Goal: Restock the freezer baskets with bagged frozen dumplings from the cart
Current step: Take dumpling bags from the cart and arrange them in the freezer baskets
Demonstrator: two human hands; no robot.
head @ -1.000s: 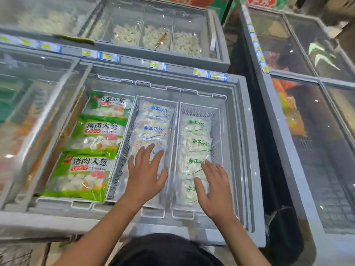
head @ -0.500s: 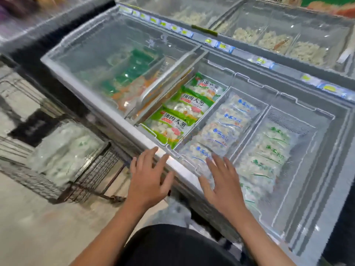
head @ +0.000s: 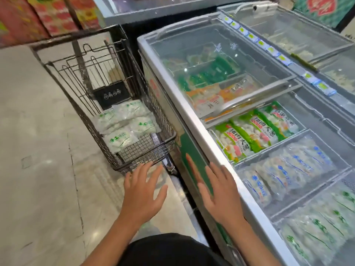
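A black wire cart [head: 165, 143] stands on the floor left of the freezer [head: 194, 127]. Several clear bags of dumplings with green print [head: 124, 125] lie in its bottom. My left hand [head: 143, 192] hovers with spread, straight fingers just before the cart's near rim and holds nothing. My right hand [head: 218, 192] is spread flat in front of the freezer's green front wall, empty too. Inside the open freezer, one basket [head: 247, 163] holds blue-print dumpling bags [head: 284, 173], the nearest holds green-print bags [head: 322, 225], and a further section holds green-bordered bags [head: 251, 131].
The freezer's sliding glass lid [head: 217, 60] covers its far half, with orange and green packs beneath. A second freezer [head: 299, 33] stands behind, with yellow price tags along the shared edge. Stacked red cartons [head: 38, 14] stand at the far left. Pale tiled floor [head: 38, 169] stretches left of the cart.
My view has swung left from the freezer baskets to the cart. Both hands have lifted off the bags in the baskets and moved out over the freezer's front edge toward the cart, still empty.
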